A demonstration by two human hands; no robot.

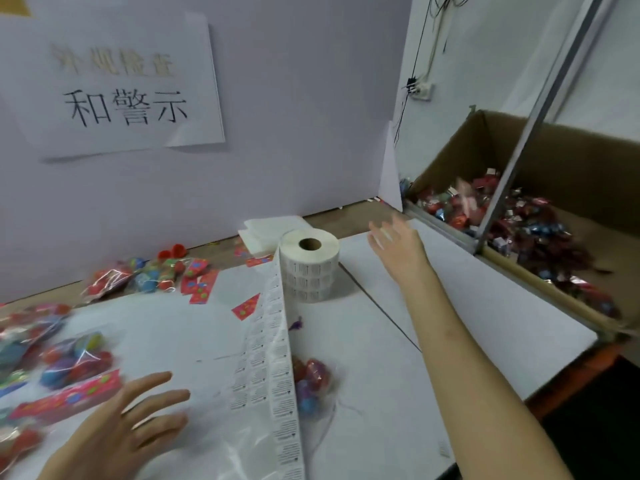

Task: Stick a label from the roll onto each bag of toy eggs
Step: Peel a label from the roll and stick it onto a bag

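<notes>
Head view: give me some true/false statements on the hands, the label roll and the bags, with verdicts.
1. The label roll stands on end on the table, with a strip of labels unrolled toward the camera. True.
2. The right hand grips a bag. False: its fingers are spread and hold nothing, and it reaches toward the cardboard box.
3. The cardboard box holds a heap of colourful packets. True.
4. The left hand pinches a label off the strip. False: it is open with straight fingers, left of the strip and not touching it.
5. A bag of eggs lies at the strip's right edge. True.
</notes>
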